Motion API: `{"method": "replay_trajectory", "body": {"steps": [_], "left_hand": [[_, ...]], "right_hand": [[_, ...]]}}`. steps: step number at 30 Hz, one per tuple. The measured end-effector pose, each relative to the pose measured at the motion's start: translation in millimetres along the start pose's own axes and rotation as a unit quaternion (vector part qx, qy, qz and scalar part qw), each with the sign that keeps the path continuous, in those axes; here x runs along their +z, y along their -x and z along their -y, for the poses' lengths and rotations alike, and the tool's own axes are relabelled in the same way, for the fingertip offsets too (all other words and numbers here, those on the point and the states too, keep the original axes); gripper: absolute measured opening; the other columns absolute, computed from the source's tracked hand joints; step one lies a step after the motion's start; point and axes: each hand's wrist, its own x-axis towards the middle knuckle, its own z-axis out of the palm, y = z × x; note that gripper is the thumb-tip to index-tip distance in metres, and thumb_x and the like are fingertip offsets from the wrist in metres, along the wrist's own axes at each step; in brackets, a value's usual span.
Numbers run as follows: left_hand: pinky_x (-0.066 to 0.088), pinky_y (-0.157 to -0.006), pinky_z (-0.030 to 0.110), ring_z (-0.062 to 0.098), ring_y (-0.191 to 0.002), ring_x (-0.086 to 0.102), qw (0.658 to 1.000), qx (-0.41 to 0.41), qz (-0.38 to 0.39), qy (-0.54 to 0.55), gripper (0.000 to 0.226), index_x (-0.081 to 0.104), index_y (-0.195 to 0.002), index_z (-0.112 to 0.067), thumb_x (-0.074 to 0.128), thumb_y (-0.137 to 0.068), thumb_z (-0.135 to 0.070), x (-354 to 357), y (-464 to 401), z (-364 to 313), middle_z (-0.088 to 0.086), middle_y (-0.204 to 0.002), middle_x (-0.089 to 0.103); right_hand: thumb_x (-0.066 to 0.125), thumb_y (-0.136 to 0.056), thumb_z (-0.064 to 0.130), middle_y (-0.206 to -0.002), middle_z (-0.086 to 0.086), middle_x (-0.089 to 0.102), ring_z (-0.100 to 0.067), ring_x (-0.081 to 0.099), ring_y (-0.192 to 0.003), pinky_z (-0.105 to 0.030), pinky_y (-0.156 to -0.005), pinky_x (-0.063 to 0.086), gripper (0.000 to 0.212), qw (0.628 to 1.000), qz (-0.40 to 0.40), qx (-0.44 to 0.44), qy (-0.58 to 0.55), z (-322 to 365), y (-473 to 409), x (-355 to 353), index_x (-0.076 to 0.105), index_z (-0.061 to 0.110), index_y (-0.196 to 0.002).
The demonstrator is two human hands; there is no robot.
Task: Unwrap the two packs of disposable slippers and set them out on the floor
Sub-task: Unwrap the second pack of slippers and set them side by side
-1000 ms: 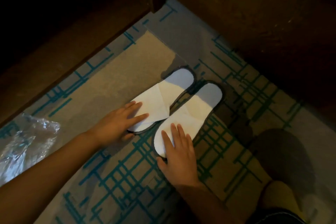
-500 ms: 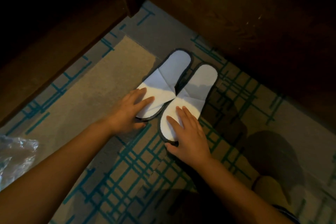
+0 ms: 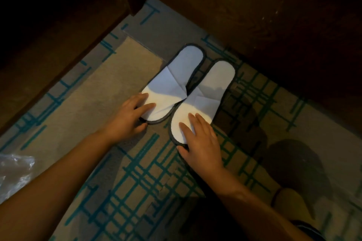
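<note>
Two white disposable slippers with dark trim lie side by side on the patterned carpet, flat, their ends toward the dark furniture. My left hand (image 3: 130,118) rests with spread fingers on the near end of the left slipper (image 3: 176,82), thumb at its edge. Fingers flat, my right hand (image 3: 199,141) presses on the near end of the right slipper (image 3: 207,94), thumb hooked at the rim. Neither hand lifts its slipper. A crumpled clear plastic wrapper (image 3: 14,172) lies on the carpet at the far left.
Dark wooden furniture (image 3: 254,15) stands just beyond the slippers and along the left side. The carpet (image 3: 137,182) has a teal line pattern. A knee and another pale slipper (image 3: 290,203) show at the lower right.
Both hands have slid the pair of slippers a little farther from me, toward the dark furniture; they stay flat on the near ends. The wrapper has shifted toward the frame's left edge.
</note>
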Motion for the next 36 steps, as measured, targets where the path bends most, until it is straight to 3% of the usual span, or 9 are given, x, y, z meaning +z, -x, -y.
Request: {"method": "replay_trajectory", "body": {"steps": [5, 8, 13, 17, 21, 28, 32, 36], "left_hand": [[0.036, -0.100, 0.049, 0.047, -0.124, 0.044, 1.000, -0.015, 0.007, 0.005, 0.061, 0.055, -0.125, -0.005, 0.055, -0.071, -0.033, -2.0, -8.0, 1.1, 0.030, -0.135, 0.046], [0.030, -0.102, 0.047, 0.047, -0.126, 0.041, 1.000, -0.021, 0.004, -0.005, 0.061, 0.054, -0.127, -0.005, 0.060, -0.070, -0.028, -5.2, -9.8, 0.1, 0.030, -0.138, 0.044], [0.032, -0.103, 0.051, 0.046, -0.127, 0.041, 1.000, -0.014, 0.009, 0.003, 0.067, 0.053, -0.127, -0.005, 0.045, -0.070, -0.040, -5.3, -10.9, 0.8, 0.029, -0.138, 0.043], [0.027, -0.102, 0.042, 0.044, -0.126, 0.041, 0.999, -0.028, -0.010, 0.028, 0.065, 0.054, -0.126, -0.004, 0.051, -0.073, -0.041, -7.0, -7.9, -5.1, 0.029, -0.138, 0.043], [0.028, -0.103, 0.044, 0.045, -0.127, 0.041, 0.999, -0.036, -0.013, 0.038, 0.057, 0.054, -0.126, -0.005, 0.066, -0.073, -0.023, -4.5, -8.3, -4.5, 0.029, -0.137, 0.044], [0.035, -0.102, 0.053, 0.047, -0.127, 0.041, 0.999, -0.034, 0.003, 0.036, 0.058, 0.054, -0.126, -0.007, 0.061, -0.073, -0.029, -3.3, -10.1, -1.8, 0.030, -0.137, 0.044], [0.032, -0.105, 0.053, 0.046, -0.131, 0.036, 0.999, -0.035, 0.001, 0.032, 0.061, 0.051, -0.129, -0.007, 0.073, -0.072, -0.014, -2.8, -10.8, -0.2, 0.028, -0.142, 0.039], [0.033, -0.105, 0.054, 0.045, -0.132, 0.035, 0.999, -0.037, 0.005, 0.027, 0.063, 0.050, -0.131, -0.008, 0.073, -0.072, -0.016, -4.2, -11.0, -1.2, 0.027, -0.143, 0.039]], "right_hand": [[0.087, -0.051, 0.037, -0.127, -0.018, 0.061, -0.036, 0.058, -0.117, -0.050, -0.093, 0.047, 0.070, 1.000, -0.016, -0.007, -0.004, -4.7, -6.0, -1.4, 0.066, 0.014, -0.113], [0.087, -0.051, 0.036, -0.127, -0.019, 0.061, -0.036, 0.058, -0.117, -0.050, -0.093, 0.047, 0.070, 1.000, -0.023, -0.011, -0.002, -6.6, -7.9, -1.3, 0.066, 0.013, -0.113], [0.086, -0.053, 0.038, -0.127, -0.019, 0.061, -0.036, 0.058, -0.117, -0.049, -0.093, 0.047, 0.069, 0.999, -0.036, -0.016, -0.006, -6.7, -8.3, -2.0, 0.065, 0.013, -0.114], [0.086, -0.053, 0.036, -0.125, -0.018, 0.063, -0.035, 0.059, -0.115, -0.049, -0.094, 0.047, 0.067, 0.999, -0.048, -0.012, 0.004, -4.5, -6.2, -2.0, 0.066, 0.012, -0.112], [0.086, -0.053, 0.036, -0.123, -0.017, 0.064, -0.034, 0.061, -0.114, -0.047, -0.092, 0.048, 0.065, 0.999, -0.047, -0.002, 0.005, -3.6, -6.6, -0.8, 0.068, 0.012, -0.110], [0.087, -0.051, 0.035, -0.121, -0.018, 0.064, -0.035, 0.061, -0.112, -0.047, -0.089, 0.051, 0.064, 0.999, -0.043, 0.009, 0.000, 0.5, -10.8, -1.5, 0.069, 0.010, -0.108], [0.087, -0.052, 0.037, -0.121, -0.016, 0.065, -0.034, 0.061, -0.113, -0.045, -0.089, 0.051, 0.065, 0.999, -0.041, 0.014, 0.008, 1.7, -11.9, -1.7, 0.069, 0.012, -0.109], [0.086, -0.054, 0.036, -0.123, -0.017, 0.064, -0.034, 0.060, -0.114, -0.045, -0.090, 0.051, 0.064, 1.000, -0.026, 0.015, 0.007, 1.7, -11.9, -3.3, 0.068, 0.012, -0.110]]}}
